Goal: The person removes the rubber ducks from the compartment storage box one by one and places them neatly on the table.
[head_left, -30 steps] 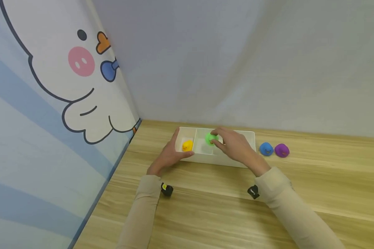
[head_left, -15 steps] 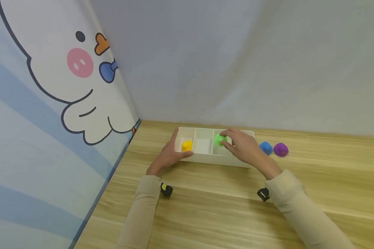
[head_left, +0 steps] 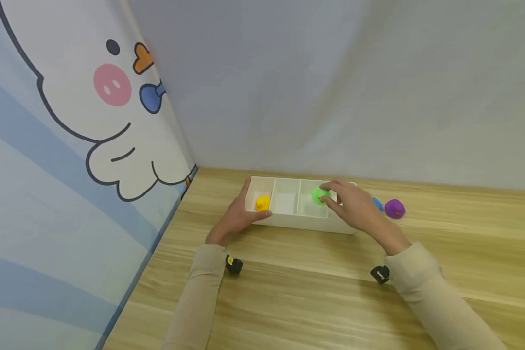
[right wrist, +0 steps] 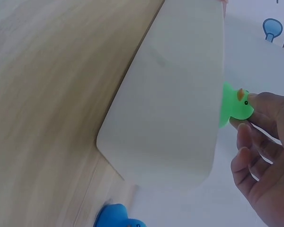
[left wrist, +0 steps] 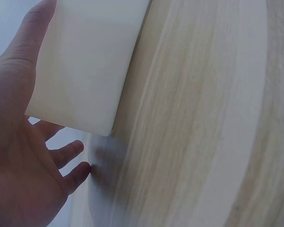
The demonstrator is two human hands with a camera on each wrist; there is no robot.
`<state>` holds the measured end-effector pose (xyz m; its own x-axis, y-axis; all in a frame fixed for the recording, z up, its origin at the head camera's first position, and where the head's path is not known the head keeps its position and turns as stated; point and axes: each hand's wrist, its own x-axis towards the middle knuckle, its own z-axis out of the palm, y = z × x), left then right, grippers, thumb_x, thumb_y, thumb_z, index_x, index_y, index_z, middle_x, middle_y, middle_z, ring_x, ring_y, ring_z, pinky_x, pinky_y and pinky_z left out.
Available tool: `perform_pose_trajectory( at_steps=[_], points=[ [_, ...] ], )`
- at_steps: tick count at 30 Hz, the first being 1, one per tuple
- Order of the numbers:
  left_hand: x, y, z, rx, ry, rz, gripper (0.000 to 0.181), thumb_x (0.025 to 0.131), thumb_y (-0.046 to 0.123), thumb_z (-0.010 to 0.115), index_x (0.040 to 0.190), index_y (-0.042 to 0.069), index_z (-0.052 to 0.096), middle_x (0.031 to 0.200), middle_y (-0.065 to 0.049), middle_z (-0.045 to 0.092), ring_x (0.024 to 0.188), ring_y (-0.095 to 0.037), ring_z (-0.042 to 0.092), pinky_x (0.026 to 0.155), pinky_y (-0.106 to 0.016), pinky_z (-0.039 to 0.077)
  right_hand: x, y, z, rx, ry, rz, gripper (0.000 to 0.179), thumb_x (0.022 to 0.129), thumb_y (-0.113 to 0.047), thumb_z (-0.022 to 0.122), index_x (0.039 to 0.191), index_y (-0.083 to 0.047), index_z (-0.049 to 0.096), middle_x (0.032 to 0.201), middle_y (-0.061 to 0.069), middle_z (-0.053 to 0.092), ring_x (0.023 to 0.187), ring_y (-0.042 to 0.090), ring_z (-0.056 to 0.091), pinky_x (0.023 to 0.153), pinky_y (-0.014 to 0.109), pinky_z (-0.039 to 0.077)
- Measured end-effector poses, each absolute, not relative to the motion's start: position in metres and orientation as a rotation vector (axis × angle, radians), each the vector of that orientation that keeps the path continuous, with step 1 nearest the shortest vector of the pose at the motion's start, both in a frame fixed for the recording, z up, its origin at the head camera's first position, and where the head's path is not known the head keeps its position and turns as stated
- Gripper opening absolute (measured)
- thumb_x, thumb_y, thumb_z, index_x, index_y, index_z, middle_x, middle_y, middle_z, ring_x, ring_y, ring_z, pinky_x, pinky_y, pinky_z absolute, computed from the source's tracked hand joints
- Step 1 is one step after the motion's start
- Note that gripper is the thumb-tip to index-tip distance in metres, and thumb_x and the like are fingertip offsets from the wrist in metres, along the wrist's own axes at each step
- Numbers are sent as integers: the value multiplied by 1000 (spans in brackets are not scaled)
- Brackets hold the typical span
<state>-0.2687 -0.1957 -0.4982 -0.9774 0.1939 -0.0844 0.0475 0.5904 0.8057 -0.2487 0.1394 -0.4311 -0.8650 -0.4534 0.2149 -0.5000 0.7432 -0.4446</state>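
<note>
A white divided box (head_left: 304, 222) stands on the table near the back wall. My left hand (head_left: 237, 216) holds its left end, thumb along the front wall; in the left wrist view several fingers reach past the box's end. A yellow rubber duck (head_left: 262, 203) sits in the leftmost compartment. My right hand (head_left: 351, 204) pinches a green rubber duck (head_left: 321, 195) between thumb and fingertips over the right half of the box. In the right wrist view, the box wall partly hides the green duck (right wrist: 237, 103).
Right of the box lie a blue duck (head_left: 377, 204), partly hidden by my right hand, and a purple duck (head_left: 395, 209). A grey wall (head_left: 332, 97) rises behind the wooden table (head_left: 297, 291). A cartoon-printed wall (head_left: 70, 170) borders the left side.
My right hand has moved the green duck rightward along the box, from the second compartment toward the right end, and its arm now covers part of the blue duck. The left hand stays put.
</note>
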Motion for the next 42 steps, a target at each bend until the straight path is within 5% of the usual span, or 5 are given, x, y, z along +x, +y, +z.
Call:
perform_pose_trajectory(
  at_steps=[14,31,42],
  points=[
    [-269,-197,-499,231,2653,1342,124,80,51,84,166,29,-3,174,-8,14,157,-35,27,127,-57,26,-244,164,-425,737,-2849,755,36,101,-22,64,134,-6,63,124,11,69,82,19,61,57,25,44],
    [-266,-197,-494,211,2634,1353,121,80,52,83,162,45,-5,174,-8,15,157,-35,27,126,-58,26,-233,190,-421,689,-2787,733,32,101,-18,64,130,-4,66,113,11,69,74,16,55,54,24,40],
    [-267,-197,-495,219,2629,1365,122,80,48,84,165,34,-3,172,-10,18,155,-35,29,126,-58,26,-226,200,-419,680,-2763,731,32,101,-17,64,131,-4,65,115,12,68,74,14,54,54,22,41]
  ],
)
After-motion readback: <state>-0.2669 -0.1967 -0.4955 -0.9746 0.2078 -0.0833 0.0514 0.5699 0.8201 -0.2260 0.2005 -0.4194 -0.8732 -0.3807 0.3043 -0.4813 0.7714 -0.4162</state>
